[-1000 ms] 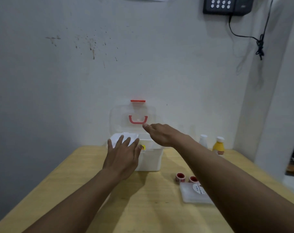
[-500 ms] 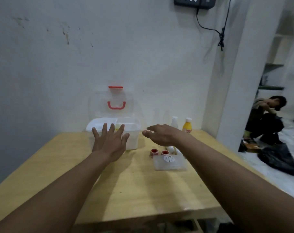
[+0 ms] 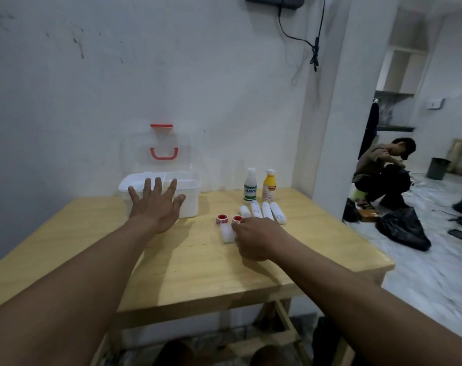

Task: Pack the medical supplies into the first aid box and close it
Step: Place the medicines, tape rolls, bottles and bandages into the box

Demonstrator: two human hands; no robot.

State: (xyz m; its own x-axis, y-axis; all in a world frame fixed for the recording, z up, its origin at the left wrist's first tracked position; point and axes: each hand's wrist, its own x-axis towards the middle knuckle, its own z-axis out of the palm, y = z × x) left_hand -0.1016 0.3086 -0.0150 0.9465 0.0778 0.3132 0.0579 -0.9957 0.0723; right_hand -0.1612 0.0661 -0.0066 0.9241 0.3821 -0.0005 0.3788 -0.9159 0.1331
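One first aid box (image 3: 187, 202) stands open at the back left of the wooden table (image 3: 198, 265), its clear lid (image 3: 158, 151) upright against the wall, with a red latch (image 3: 161, 125) on the top edge and a red handle (image 3: 164, 154) below it. The left hand (image 3: 156, 207) is spread flat, fingers apart, in front of the box's near wall and holds nothing. To the right lie two small red-rimmed tape rolls (image 3: 222, 219) side by side, and just in front of them one flat white packet (image 3: 227, 233), partly covered by the right hand (image 3: 256, 239). That hand is curled down over the packet with fingertips (image 3: 235, 226) close to the second roll; whether it grips anything cannot be told. Behind the hand lie four white bandage rolls (image 3: 277, 212) in a row, with faint printing too blurred to read. Behind those stand two bottles close together: a white bottle (image 3: 250, 186) with a green and blue label, and a yellow bottle (image 3: 269, 186) with a white cap and a red-striped label; neither label is legible. Far right, beyond the wall corner, one person (image 3: 383, 175) crouches on the floor
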